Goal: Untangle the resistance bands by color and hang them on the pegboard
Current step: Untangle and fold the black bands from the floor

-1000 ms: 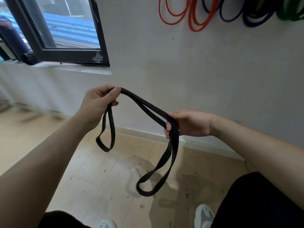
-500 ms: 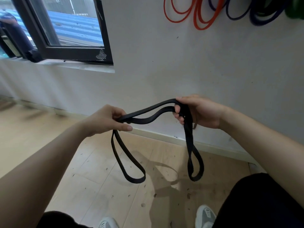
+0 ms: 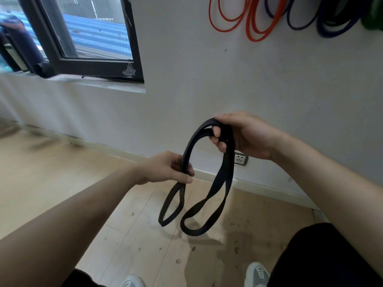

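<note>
Left hand (image 3: 165, 168) has moved right, closer to the right hand (image 3: 246, 135), so the stretch of black band (image 3: 191, 143) between them, nearly level half a second ago, now rises in a steep arch; the loop hanging under the left hand is shorter than before, and the one under the right hand is longer and carries a twist near its lower end; the view has shifted a little, bringing a wall socket (image 3: 240, 159) into sight just behind the right-hand strand.

Left hand grips the doubled band with fingers curled round it and the thumb across the front; right hand, higher and farther right, holds the top of the arch with its fingers hooked through and curled over the strands; both loops dangle free above the wooden floor (image 3: 62, 183), near the person's shoes.

On the far wall (image 3: 207, 79), at the upper right, orange bands (image 3: 255, 27) hang in loops; purple bands (image 3: 331, 27) hang to their right; a green band (image 3: 373, 17) shows at the very edge; a dark-framed window (image 3: 132, 59) sits at the far left.
</note>
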